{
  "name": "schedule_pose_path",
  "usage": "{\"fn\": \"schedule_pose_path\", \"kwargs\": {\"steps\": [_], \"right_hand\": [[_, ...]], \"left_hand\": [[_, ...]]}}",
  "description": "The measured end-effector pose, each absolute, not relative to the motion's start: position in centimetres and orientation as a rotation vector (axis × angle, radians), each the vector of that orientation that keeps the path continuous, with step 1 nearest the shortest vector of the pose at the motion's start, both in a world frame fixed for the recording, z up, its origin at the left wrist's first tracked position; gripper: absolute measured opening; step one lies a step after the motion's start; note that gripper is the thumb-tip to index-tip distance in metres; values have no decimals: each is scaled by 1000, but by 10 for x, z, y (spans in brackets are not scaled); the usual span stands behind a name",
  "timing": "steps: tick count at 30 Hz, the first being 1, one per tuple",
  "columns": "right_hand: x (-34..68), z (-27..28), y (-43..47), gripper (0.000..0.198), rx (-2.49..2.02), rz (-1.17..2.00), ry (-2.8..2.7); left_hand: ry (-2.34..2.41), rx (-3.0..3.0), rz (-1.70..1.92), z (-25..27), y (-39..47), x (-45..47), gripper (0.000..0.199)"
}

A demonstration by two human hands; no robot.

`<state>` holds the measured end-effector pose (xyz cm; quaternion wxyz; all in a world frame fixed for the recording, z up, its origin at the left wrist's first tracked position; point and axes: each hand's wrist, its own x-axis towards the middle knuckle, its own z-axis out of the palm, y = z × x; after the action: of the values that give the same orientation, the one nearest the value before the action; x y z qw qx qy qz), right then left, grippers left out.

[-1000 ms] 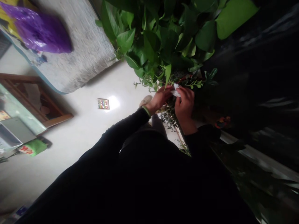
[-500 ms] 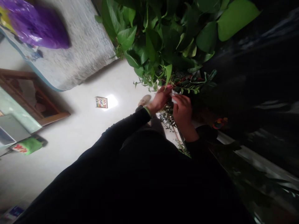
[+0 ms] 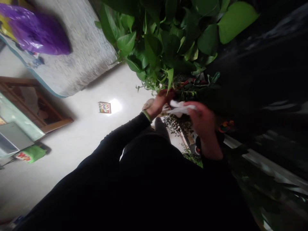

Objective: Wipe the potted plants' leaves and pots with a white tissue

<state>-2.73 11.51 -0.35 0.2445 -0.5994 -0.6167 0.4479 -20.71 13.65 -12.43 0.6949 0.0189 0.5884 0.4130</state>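
Observation:
A crumpled white tissue (image 3: pixel 180 107) is pinched in my right hand (image 3: pixel 203 118), which is blurred by motion. The tissue's loose end stretches left toward my other hand. My left hand (image 3: pixel 158 103) is closed at the lower edge of a leafy green plant (image 3: pixel 154 48). Its fingertips are in shadow by the small stems, and what they hold cannot be made out. Broad heart-shaped leaves hang just above both hands. Small-leaved stems (image 3: pixel 173 125) show below and between my hands.
A bed or couch with a pale fluffy cover (image 3: pixel 89 45) stands at upper left, a purple plastic bag (image 3: pixel 43 30) on it. A wooden-framed table (image 3: pixel 56 125) is at the left. On the floor lie a small colourful box (image 3: pixel 105 107) and a green item (image 3: pixel 33 153).
My right hand has moved right and slightly down, drawing the tissue away from the plant so more of it shows. My left hand has shifted slightly left.

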Motion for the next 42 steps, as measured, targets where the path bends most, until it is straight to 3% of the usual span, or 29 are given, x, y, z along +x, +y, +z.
{"fn": "schedule_pose_path", "kwargs": {"steps": [4,6,11,16,19,26,34,39,42], "right_hand": [[0,-9,151,25,-1699,695,-1427],[2,-29,167,28,-1683,619,-1427],[-30,-61,154,31,-1723,1021,-1674],[-47,-50,119,30,-1630,1346,-1748],[-27,-37,129,28,-1686,1281,-1711],[-2,-32,192,26,-1649,778,-1777],[-55,-116,187,24,-1743,933,-2192],[-56,-121,171,20,-1727,954,-2317],[-57,-112,168,27,-1757,940,-2381]], "left_hand": [[1521,425,941,-114,140,-214,8],[1476,595,994,-105,151,-212,9],[1299,842,945,-100,198,-207,13],[1190,1202,668,-135,222,-208,18],[1213,1313,586,-146,209,-212,18],[1339,1330,630,-133,157,-221,24],[1379,1186,692,-131,137,-219,21],[1402,1237,651,-128,131,-222,19],[1536,1317,530,-127,134,-220,22]]}}
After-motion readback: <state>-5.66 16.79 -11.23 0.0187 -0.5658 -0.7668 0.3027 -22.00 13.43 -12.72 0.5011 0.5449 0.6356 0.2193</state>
